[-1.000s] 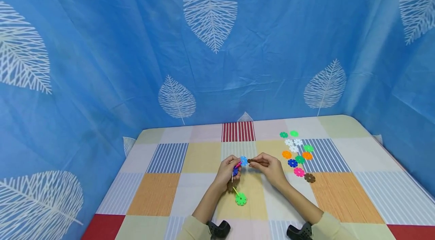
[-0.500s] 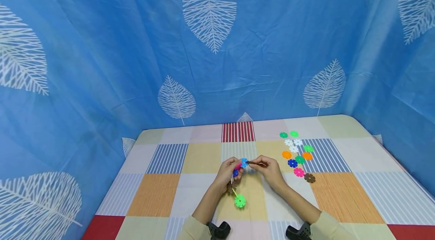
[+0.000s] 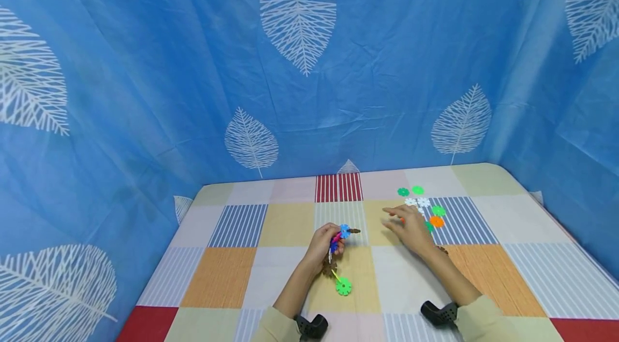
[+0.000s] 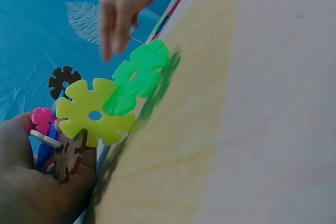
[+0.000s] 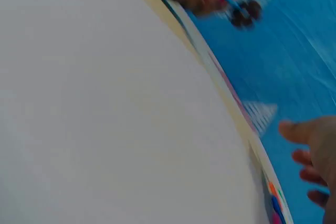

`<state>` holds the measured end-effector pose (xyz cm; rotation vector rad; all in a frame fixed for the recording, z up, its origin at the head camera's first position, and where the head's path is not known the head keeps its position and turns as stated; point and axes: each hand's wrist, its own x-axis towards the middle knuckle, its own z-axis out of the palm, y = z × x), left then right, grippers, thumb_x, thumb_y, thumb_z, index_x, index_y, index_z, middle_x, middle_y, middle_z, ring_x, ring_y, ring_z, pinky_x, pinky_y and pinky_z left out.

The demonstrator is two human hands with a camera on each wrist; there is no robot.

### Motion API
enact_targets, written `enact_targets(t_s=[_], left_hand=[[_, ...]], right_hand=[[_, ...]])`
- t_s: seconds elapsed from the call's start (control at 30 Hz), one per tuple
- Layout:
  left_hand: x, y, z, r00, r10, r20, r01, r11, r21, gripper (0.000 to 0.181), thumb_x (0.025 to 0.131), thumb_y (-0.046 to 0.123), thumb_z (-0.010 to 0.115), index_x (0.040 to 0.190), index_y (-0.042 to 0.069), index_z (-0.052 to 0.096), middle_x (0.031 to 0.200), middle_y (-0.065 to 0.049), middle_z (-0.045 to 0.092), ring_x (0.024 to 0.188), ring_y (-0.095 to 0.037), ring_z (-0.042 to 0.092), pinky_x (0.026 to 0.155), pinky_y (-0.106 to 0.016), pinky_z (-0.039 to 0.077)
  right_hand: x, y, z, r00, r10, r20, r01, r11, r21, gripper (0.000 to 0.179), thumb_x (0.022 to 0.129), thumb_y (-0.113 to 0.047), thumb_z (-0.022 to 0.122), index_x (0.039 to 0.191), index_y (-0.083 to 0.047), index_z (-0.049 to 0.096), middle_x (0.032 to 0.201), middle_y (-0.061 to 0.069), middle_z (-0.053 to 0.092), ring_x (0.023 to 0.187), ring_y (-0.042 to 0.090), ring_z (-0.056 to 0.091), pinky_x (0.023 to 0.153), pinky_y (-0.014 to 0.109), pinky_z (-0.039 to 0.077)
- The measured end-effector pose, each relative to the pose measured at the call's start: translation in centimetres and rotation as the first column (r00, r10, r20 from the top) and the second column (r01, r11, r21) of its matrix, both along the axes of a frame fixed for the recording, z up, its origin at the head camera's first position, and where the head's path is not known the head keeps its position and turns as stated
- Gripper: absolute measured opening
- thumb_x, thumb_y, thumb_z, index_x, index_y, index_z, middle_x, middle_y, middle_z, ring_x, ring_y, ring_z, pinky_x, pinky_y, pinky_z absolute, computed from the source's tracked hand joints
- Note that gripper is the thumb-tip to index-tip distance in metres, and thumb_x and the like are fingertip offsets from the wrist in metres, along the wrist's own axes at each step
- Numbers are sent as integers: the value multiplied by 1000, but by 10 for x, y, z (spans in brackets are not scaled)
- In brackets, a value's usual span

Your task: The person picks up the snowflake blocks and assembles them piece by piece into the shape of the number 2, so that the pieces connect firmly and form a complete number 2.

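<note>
My left hand (image 3: 320,248) grips a chain of notched plastic flower discs slotted together. At its far end a dark brown disc (image 3: 355,230) sits in a light blue disc (image 3: 345,231). Pink (image 4: 42,118), white, blue and brown discs lie at the fingers and palm in the left wrist view. From there a yellow disc (image 4: 79,106) and a bright green disc (image 4: 137,77) hang toward me, just above the cloth. My right hand (image 3: 410,228), thumb and fingers apart and holding nothing, hovers at the left side of the loose discs and hides some of them.
Loose flower discs lie at the right of the table, among them white (image 3: 423,202), green (image 3: 438,211) and orange (image 3: 437,221) ones. A patchwork cloth (image 3: 285,223) covers the table. Blue curtains (image 3: 377,89) with white leaves stand behind and at both sides.
The right hand has pushed the dark brown disc into the light blue one, let go, and moved right toward the loose discs. The left hand stays in place with the chain.
</note>
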<state>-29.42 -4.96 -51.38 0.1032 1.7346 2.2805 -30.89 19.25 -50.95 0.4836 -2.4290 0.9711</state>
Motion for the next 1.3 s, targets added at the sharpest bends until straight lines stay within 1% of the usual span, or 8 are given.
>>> enact_targets(t_s=[0.2,0.37,0.5,0.63,0.73,0.93,1.13,1.3], left_hand=[[-1,-2,-1,1000,17,13,-17,1000,-10,10,91,11,49,83,6,50,62,-2,56,43,-5,49,39,-14,40],[-2,-4,1,1000,0,16,1,1000,-17,11,92,9,47,83,6,50,63,-3,56,44,-6,49,41,-15,41],[-2,-4,3,1000,-12,1,12,1000,-29,11,93,9,46,83,5,50,64,-3,55,45,-6,49,41,-16,41],[-2,-4,3,1000,2,6,-2,1000,-18,10,92,10,48,84,5,50,63,-3,55,45,-6,49,41,-15,41],[-2,-4,1,1000,26,11,-26,1000,-14,10,92,12,50,86,4,51,63,-2,55,44,-6,48,40,-15,41],[-1,-3,-2,997,75,-8,-75,997,-2,11,92,14,53,86,4,51,63,-2,54,43,-5,47,39,-14,39],[-1,-1,-5,996,81,-42,-81,997,6,10,92,13,54,87,5,51,63,-1,54,44,-5,47,40,-14,39],[0,-1,-5,996,71,-50,-71,997,8,11,92,13,54,87,4,50,62,-1,54,44,-4,47,40,-14,39]], right_hand=[[-6,49,0,953,-301,42,292,946,141,33,79,-16,73,105,4,67,86,25,57,82,39,48,67,49,36],[-8,60,-4,936,-339,93,319,930,182,35,78,-21,74,102,5,67,68,11,50,73,32,44,60,39,29],[-12,62,-7,939,-326,109,312,942,127,32,78,-18,75,99,5,67,72,13,55,74,31,45,62,38,30],[-12,58,-4,952,-245,182,254,967,-29,28,80,-15,73,97,4,61,79,14,61,72,26,52,62,31,42],[-9,45,2,956,-85,281,152,962,-226,28,84,-16,69,104,1,60,79,14,63,69,21,58,54,24,45],[6,-14,12,876,257,407,21,824,-566,36,85,-13,67,114,7,58,78,17,66,70,26,65,62,29,54],[21,-53,12,838,311,448,90,731,-677,28,83,-8,68,102,9,56,75,17,67,66,31,65,64,36,55],[24,-59,8,834,332,442,99,697,-710,26,83,-3,67,99,11,52,78,20,67,67,31,67,65,38,55]])
